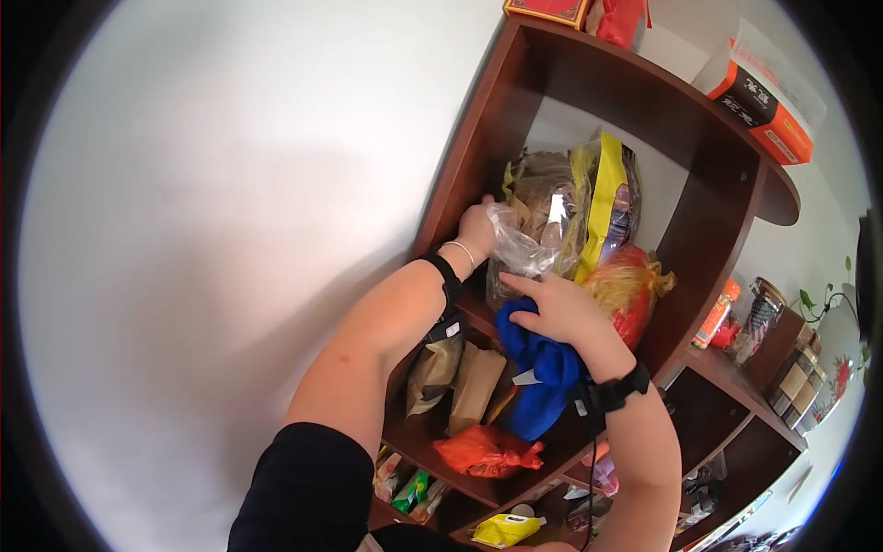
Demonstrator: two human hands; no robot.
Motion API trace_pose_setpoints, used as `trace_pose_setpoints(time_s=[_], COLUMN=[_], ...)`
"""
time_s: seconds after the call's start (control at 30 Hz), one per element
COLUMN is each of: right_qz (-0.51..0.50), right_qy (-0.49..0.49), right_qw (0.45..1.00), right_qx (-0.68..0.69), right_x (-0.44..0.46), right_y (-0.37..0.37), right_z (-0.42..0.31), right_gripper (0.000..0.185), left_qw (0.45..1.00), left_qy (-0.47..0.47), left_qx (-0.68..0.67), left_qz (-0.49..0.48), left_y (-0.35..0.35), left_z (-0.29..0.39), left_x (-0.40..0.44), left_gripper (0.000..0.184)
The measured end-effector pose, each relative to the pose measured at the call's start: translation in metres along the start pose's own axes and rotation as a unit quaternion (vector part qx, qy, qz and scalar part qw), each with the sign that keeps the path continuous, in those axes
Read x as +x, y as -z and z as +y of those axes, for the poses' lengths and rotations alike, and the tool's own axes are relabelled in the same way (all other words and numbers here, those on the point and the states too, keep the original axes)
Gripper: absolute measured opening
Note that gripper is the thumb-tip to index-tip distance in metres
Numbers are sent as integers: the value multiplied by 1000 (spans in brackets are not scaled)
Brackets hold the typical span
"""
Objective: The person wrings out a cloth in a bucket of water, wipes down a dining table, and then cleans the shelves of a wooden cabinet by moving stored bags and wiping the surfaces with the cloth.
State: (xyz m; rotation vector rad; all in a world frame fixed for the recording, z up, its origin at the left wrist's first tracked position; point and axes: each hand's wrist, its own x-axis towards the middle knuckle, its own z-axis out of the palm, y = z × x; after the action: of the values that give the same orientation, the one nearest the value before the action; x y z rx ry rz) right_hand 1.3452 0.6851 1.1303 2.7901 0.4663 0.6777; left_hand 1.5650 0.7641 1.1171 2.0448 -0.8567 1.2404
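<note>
My left hand (476,230) is at the left side of a shelf compartment, closed on the edge of a clear plastic bag (529,244); most of its fingertips are hidden. Brownish dried contents show through the bag. My right hand (563,313) is just below, its index finger stretched toward the bag. A blue cloth (538,368) hangs from under the right palm, held by the fingers tucked beneath. Behind the bag stands a yellow-edged package (602,207). A red and yellow knotted plastic bag (630,290) sits right of my right hand.
The dark brown shelf unit (704,225) stands against a white wall (230,184). Lower down are a brown paper packet (476,386), an orange-red plastic bag (487,451) and a yellow packet (508,530). An orange and black box (759,106) rests on top. Jars (796,377) stand at right.
</note>
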Motion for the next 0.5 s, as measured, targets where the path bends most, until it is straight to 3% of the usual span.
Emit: trace_pose_setpoints(time_s=[0.1, 0.17, 0.27, 0.33, 0.5], right_qz=[-24, -29, -6, -51, -74], right_qy=[1, 6, -1, -17, 8], right_qw=[1000, 999, 998, 991, 990], right_qx=[6, 32, 62, 119, 123], right_x=[7, 8, 13, 25, 37], right_y=[3, 4, 3, 8, -4], right_z=[3, 8, 16, 22, 40], right_gripper=[57, 54, 47, 40, 44], left_qw=[999, 992, 981, 978, 967], left_qy=[-25, -23, -66, -62, -16], left_qx=[-35, -95, -126, -139, -211], left_qz=[-24, 77, 133, 142, 144], left_y=[16, 27, 52, 51, 40], left_z=[0, 5, 9, 11, 10], left_x=[-8, -13, -16, -18, -15], left_gripper=[25, 19, 20, 19, 16])
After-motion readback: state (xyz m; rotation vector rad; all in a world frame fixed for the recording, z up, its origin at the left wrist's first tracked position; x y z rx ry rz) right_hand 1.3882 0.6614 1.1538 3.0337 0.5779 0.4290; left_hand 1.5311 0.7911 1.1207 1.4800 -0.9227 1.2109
